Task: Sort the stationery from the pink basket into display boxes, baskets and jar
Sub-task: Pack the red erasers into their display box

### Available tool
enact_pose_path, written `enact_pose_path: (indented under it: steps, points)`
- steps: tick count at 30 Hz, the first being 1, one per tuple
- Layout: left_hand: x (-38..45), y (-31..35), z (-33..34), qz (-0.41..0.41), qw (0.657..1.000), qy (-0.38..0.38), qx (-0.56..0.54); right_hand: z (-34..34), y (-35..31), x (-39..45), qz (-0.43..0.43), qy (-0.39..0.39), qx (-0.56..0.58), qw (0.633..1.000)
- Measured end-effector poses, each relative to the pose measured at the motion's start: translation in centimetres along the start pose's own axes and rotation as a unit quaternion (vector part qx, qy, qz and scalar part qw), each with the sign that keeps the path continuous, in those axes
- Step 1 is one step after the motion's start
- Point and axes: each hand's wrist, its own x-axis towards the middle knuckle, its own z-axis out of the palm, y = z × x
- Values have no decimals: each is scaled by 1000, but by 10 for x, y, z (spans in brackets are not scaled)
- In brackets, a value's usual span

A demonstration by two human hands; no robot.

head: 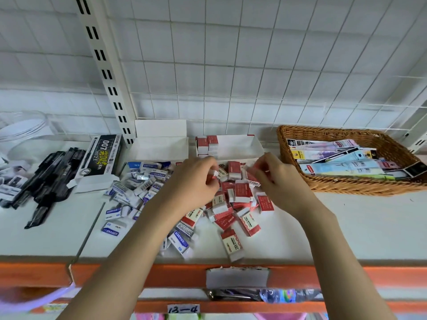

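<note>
Our left hand point(198, 179) pinches a red-and-white eraser at its fingertips, and our right hand point(275, 174) has its fingers curled onto another wrapped eraser at the top of the red eraser pile point(233, 202), just in front of the open white display box point(233, 146) where a few red erasers already stand stacked at its left end. We judge the sorting to be partway along: that box is mostly unfilled, the pile of red erasers on the shelf point(346, 227) is large, and the blue eraser pile point(138, 190) beside it looks untouched, with the second white display box point(159, 144) behind it showing nothing inside. To the left, a heap of black pens point(50, 174) lies loose next to an opened black pen box point(101, 155), so those likely wait to be boxed as well. Small dark sharpeners point(9, 183) sit at the far left below a clear jar point(23, 130), which is blurred and appears to hold nothing. The wicker basket point(298, 167) on the right already holds long pen packets point(342, 158) and seems finished. The pink basket may be the pink edge at the bottom of the view, but we cannot tell. The two eraser piles touch and mix at the front, so a few blue ones must be picked out from among the red.
</note>
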Motion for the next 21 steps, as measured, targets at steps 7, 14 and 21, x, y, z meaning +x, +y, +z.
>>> enact_pose_path:
  steps: [7,14,21]
  points:
    - [-13,15,32,-63,998,7,19,7,12,-31,105,-13,-56,993]
    - [-14,21,23,-70,996,-51,1,6,6,-35,121,-61,-72,988]
    - [-15,27,14,-77,991,-96,-44,7,8,-39,131,-54,-147,979]
